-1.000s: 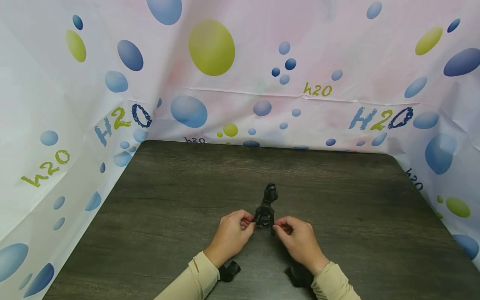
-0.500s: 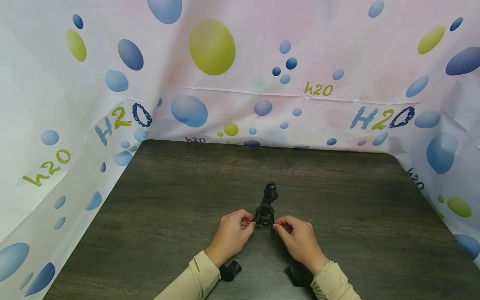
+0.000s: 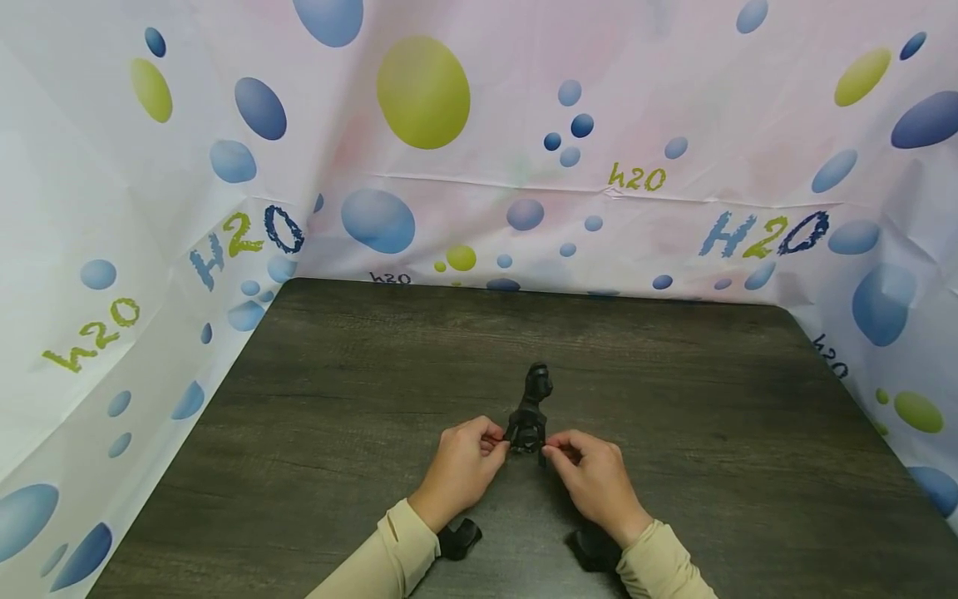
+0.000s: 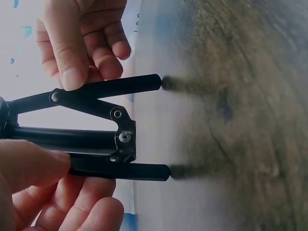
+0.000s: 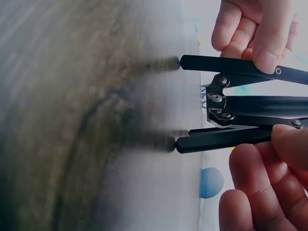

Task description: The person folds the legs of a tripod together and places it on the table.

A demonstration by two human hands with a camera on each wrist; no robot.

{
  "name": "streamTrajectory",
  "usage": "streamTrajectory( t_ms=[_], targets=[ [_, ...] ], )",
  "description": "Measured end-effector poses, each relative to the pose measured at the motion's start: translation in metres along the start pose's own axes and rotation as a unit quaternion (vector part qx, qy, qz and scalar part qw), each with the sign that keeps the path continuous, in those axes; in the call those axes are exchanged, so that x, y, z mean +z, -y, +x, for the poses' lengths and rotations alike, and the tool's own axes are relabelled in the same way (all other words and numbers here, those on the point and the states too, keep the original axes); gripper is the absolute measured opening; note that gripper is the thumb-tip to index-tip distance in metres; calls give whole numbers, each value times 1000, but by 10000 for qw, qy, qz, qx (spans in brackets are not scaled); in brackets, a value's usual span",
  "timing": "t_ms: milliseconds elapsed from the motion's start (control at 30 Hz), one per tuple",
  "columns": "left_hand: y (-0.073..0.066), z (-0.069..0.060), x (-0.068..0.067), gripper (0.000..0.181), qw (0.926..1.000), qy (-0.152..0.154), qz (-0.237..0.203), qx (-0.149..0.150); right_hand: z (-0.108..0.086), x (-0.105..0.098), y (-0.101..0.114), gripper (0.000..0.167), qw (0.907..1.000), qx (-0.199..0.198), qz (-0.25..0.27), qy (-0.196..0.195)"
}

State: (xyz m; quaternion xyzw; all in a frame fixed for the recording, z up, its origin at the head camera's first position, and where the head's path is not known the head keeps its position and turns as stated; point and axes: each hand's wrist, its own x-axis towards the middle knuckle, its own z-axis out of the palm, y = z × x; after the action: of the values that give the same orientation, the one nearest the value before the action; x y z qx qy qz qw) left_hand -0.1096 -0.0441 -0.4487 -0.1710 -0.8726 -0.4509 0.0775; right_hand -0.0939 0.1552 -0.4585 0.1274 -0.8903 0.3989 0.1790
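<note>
- The table (image 3: 374,358) is dark, wood-grained, its far corners rounded.
- A creased white and pinkish backdrop (image 3: 524,83) with blue and green spots and "H2O" lettering rises behind it and on both sides.
- The tripod (image 3: 528,420), small and black, is on the table between the two hands.
- The left hand (image 3: 460,474) pinches one leg; the right hand (image 3: 599,482) pinches another.
- Both sleeves (image 3: 397,545) are beige, with a black piece (image 3: 459,541) near each cuff.
- The head view alone shows the tripod's top; the wrist views show leg tips meeting dim reflections on the table, and the metal bracket (image 4: 126,142) with its rivets.
- The right wrist view also shows a third leg (image 5: 204,131), partly hidden.
</note>
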Motion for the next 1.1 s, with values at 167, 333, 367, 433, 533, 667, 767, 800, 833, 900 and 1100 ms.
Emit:
streamTrajectory(
  t_ms=[167, 333, 367, 433, 533, 667, 767, 800, 833, 900, 1100],
  targets=[
    [0, 0, 0, 5, 10000, -38, 34, 84, 1, 1, -1, 13, 10000, -19, -33, 17],
    [0, -1, -1, 6, 9999, -40, 65, 75, 1, 1, 0, 11, 10000, -45, -75, 28],
    [0, -1, 0, 6, 9999, -44, 70, 83, 1, 1, 0, 11, 10000, -50, -81, 28],
    [-1, -1, 0, 6, 9999, -47, 78, 90, 1, 1, 0, 11, 9999, -66, -74, 23],
    [-1, -1, 0, 6, 9999, -47, 107, 72, 1, 1, 0, 11, 9999, -71, -68, 19],
    [-1, -1, 1, 5, 9999, -25, 150, 50, 1, 1, 1, 10, 10000, -27, -59, 44],
    [-1, -1, 1, 5, 9998, -22, 160, 93, 1, 1, 1, 8, 9999, 43, -47, 88],
    [0, -1, 1, 5, 9998, -24, 157, 109, 1, 1, 1, 8, 9999, 60, -47, 99],
    [0, -2, 1, 6, 9998, -25, 159, 124, 1, 1, 1, 8, 9999, 77, -48, 106],
    [-1, -2, 0, 5, 9998, -20, 155, 112, 2, 2, 0, 8, 9999, 93, -54, 112],
    [-1, -2, 0, 5, 9999, 21, 161, 32, 2, 3, 0, 10, 9999, 47, -36, 85]
  ],
)
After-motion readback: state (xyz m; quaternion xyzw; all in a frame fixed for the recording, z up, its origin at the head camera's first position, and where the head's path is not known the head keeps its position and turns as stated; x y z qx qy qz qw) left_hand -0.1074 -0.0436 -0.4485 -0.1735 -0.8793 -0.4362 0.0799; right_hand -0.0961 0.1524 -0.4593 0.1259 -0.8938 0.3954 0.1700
